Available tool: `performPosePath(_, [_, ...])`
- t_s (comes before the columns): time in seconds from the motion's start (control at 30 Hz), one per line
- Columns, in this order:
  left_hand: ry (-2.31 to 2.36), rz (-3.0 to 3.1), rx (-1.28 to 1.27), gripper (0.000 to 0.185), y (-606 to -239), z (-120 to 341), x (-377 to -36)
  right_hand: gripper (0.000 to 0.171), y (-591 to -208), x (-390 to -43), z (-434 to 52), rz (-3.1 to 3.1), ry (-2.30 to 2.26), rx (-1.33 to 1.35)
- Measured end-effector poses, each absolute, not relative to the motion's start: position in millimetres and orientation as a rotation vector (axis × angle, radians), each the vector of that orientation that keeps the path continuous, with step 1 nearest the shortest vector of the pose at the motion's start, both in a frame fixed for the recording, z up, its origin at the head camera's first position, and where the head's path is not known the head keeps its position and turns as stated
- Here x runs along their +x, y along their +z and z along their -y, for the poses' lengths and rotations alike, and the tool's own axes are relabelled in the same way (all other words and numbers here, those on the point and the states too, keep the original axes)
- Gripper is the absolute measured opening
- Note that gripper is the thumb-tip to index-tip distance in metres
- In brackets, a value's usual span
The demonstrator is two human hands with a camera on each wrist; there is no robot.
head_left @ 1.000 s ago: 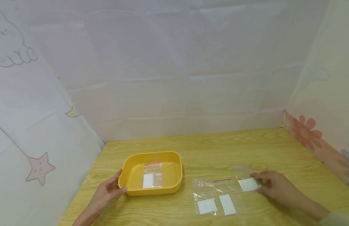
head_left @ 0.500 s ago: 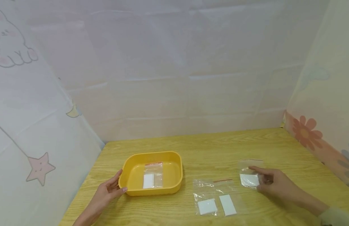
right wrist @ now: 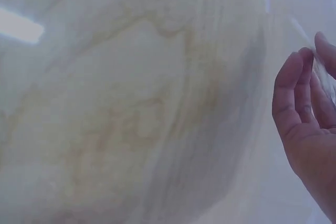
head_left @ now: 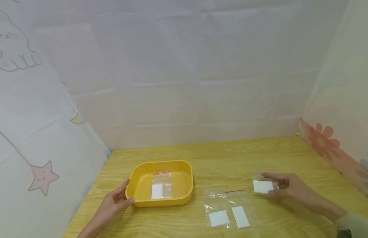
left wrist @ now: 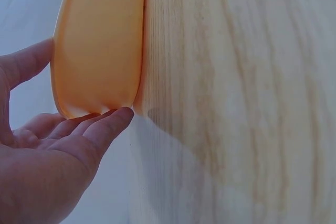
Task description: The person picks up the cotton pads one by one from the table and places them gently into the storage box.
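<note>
A small clear bag (head_left: pixel 264 185) with a white card (head_left: pixel 259 187) in it is pinched between the thumb and fingers (head_left: pixel 274 176) of the right hand (head_left: pixel 294 191), by its right side, maybe so the card doesn't bend. I can't tell if it touches the desk (head_left: pixel 216 165). A second bag (head_left: pixel 218 218) and a third bag (head_left: pixel 240 217) lie flat, to the left of those fingers and a bit nearer. Farther left is a yellow tray (head_left: pixel 160 202) with one more bag (head_left: pixel 167 185) inside. The left hand (head_left: pixel 112 205) hugs its left end, thumb and fingers clamped around the near corner, likely so it won't slide.
</note>
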State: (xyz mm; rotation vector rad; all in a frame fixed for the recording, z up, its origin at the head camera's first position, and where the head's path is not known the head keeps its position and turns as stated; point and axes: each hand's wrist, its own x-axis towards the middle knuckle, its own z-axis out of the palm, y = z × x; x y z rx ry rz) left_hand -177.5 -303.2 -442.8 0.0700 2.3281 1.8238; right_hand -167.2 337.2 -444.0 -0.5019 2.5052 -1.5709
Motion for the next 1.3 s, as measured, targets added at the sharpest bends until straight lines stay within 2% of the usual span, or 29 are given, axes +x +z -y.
performPosePath(0.13, [1.822,-2.332,0.069,0.084,-443.2,303.3,-177.3,0.071,-433.6,-171.9,-331.2,-2.387,-1.668,-0.614])
performPosePath(0.3, [1.811,-2.341,0.057,0.084,-443.1,302.9,-177.2,0.074,-415.7,-179.1,-314.7,-2.396,-1.638,-0.63])
performPosePath(0.7, [1.813,-2.336,0.066,0.084,-441.2,300.7,-177.4,0.078,-375.1,-204.1,-251.5,-2.379,-1.509,-0.707])
performPosePath(1.3, [1.786,-2.362,0.039,0.085,-440.5,302.1,-177.1,0.077,-362.6,-242.0,-137.7,-2.242,-1.535,-0.811])
